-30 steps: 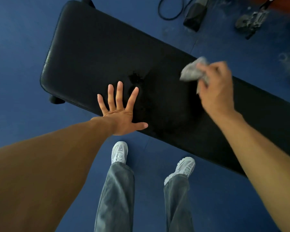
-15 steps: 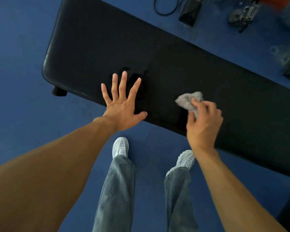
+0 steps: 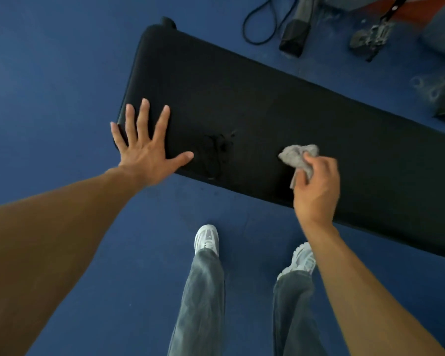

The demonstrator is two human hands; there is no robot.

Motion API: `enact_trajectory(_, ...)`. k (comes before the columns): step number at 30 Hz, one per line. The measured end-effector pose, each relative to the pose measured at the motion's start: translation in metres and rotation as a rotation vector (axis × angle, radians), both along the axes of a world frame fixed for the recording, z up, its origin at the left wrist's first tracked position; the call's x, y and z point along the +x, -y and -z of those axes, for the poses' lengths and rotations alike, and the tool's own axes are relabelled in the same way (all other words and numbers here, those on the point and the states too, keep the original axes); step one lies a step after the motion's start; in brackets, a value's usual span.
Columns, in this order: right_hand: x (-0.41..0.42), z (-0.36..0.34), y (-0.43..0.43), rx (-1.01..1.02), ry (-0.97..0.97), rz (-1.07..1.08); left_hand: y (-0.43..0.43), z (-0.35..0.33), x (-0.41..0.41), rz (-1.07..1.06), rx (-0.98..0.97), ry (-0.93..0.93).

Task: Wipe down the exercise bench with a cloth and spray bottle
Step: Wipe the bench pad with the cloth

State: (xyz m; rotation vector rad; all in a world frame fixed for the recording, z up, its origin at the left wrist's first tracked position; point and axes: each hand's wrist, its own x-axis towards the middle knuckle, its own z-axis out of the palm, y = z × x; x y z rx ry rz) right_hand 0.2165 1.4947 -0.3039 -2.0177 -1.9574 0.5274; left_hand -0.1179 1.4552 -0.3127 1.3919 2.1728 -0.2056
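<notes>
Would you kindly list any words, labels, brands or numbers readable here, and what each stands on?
No text can be read.
The bench, the cloth and the shoes bear no legible print; the gear on the floor beyond the bench is too blurred to tell.

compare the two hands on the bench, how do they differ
The left hand lies flat, fingers spread and empty; the right hand curls round a grey cloth. The left hand sits at the end of the bench, the right hand further along. Both reach over its near edge.
</notes>
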Motion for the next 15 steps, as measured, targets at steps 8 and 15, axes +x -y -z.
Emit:
enact_trajectory(8, -0.111, 0.003, 0.029, -0.015, -0.095, -0.483, -0.008, -0.001, -0.011, 0.043, -0.210, 0.114)
enact_trajectory(15, -0.045, 0.001, -0.064, 0.051, 0.078, -0.236, -0.024, -0.013, -0.012, 0.048, -0.419, 0.161)
